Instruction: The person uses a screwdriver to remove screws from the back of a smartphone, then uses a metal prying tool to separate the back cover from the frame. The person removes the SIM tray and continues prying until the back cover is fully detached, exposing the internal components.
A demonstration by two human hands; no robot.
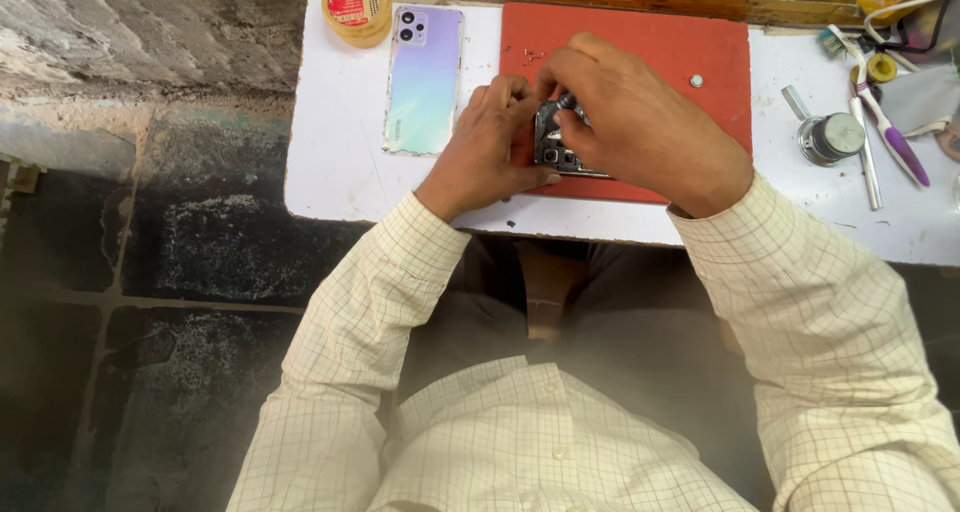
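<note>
1. Head view looks straight down on an opened phone body (562,152), dark with its camera cluster showing, lying on a red mat (640,42) near the mat's front edge.
2. Left hand (490,142) clasps the phone body from its left side, fingers curled over the top edge and thumb along the lower edge.
3. Right hand (635,122) sits over the phone body from the right, fingertips pinched together on a small dark tool (567,102) that touches the upper part of the phone; the tool's kind is too hidden to tell.
4. Red mat rests on a white table (340,162); a small silver round piece (696,80) lies apart on the mat, up and to the right.
5. Just left of the mat lies a detached phone back cover (424,80), pastel purple to green, and beyond its top left corner a round tin with a red label (357,7).
6. Well to the right stand a small metal pot (830,137), a purple-handled toothbrush (885,112) and metal tweezers (868,162).
7. Both sleeves are cream with a fine check.
</note>
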